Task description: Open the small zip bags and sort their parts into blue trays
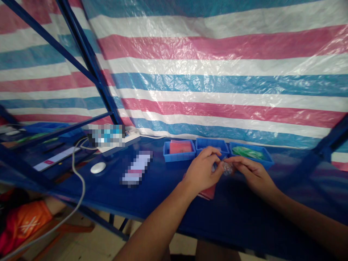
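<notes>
My left hand (202, 170) and my right hand (251, 173) meet above the blue table (152, 203), just in front of the blue trays. Both pinch a small clear, crinkled item (227, 168) between their fingertips; I cannot make out what it is. A pink packet (208, 192) lies on the table under my left hand, mostly hidden by it. Behind the hands stand three small blue trays: the left one (178, 151) holds pink packets, the middle one (212, 145) looks empty, the right one (251, 154) holds something green.
A striped plastic tarp (217, 72) hangs close behind the table. To the left lie a white mouse (98, 167) with its cable, a power strip (125, 139) and a blurred card (136, 168). Blue metal frame bars (89, 58) rise at left. An orange garment (25, 221) shows below the table edge.
</notes>
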{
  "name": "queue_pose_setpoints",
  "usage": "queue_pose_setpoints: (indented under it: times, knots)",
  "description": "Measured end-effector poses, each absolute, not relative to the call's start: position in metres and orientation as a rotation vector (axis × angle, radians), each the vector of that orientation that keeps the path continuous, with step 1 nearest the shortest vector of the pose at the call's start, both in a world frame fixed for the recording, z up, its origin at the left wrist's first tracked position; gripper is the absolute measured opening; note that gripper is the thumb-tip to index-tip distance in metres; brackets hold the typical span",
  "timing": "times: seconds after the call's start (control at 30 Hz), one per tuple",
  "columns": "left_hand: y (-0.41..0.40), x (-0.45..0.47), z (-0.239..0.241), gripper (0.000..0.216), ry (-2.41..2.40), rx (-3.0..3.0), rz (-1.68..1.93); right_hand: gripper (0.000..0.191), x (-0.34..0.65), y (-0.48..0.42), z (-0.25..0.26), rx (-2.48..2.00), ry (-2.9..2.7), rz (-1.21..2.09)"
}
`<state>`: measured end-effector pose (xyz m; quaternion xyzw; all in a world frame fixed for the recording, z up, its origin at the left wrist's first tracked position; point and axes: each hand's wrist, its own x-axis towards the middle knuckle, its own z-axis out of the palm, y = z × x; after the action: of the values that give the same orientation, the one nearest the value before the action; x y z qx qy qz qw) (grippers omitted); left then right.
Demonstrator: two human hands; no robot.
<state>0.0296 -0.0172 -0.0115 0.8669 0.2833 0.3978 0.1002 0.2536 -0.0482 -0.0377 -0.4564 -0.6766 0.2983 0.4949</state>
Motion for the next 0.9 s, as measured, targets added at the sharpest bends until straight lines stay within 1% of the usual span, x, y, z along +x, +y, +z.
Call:
queue_pose_setpoints:
  times: [0.2,0.3,0.43,0.6,0.7,0.83,0.9]
  knots:
    - [-0.0173,0.0276,-0.0074,0.028,0.835,2.512,1.198,0.033,0.2545,-0.046,-0.0432,-1.131,-1.617,0.785]
    - [-0.0198,0.0259,-0.0058,0.032,0.822,2.571,1.176,0.032,0.2523,-0.0451,-0.0414,-1.142,-1.544,0.814]
    - [-0.023,0.0245,-0.0044,0.032,0.731,2.655,1.129,0.035,0.2515,-0.0434,-0.0367,-1.121,-1.503,0.881]
    - [-0.0253,0.0256,-0.0022,0.024,0.601,2.723,1.127,0.042,0.2519,-0.042,-0.0379,-1.148,-1.455,1.044]
    - [-0.0243,0.0274,-0.004,0.027,0.582,2.749,1.138,0.046,0.2523,-0.0414,-0.0402,-1.145,-1.385,1.131]
    - [-0.021,0.0291,-0.0084,0.033,0.622,2.797,1.105,0.055,0.2516,-0.0418,-0.0394,-1.098,-1.315,1.219]
    - [-0.0194,0.0294,-0.0097,0.033,0.651,2.812,1.098,0.058,0.2504,-0.043,-0.0381,-1.073,-1.303,1.27]
